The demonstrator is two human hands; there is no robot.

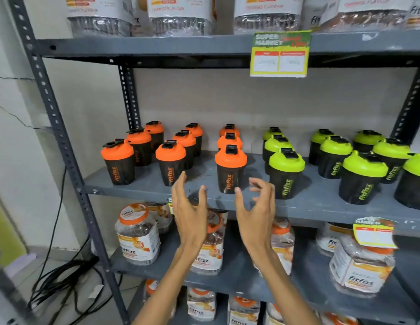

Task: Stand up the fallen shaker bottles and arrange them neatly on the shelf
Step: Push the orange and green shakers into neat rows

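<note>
Nine orange-lidded shaker bottles point(230, 168) stand upright on the left of your grey middle shelf point(321, 205); green-lidded shaker bottles point(286, 173) stand upright to the right. Your left hand point(189, 214) and right hand point(257, 214) hover before the shelf edge, fingers point(237, 198) spread and released, grasping nothing. Fitfizz jars point(138, 233) fill the shelf below.
</note>
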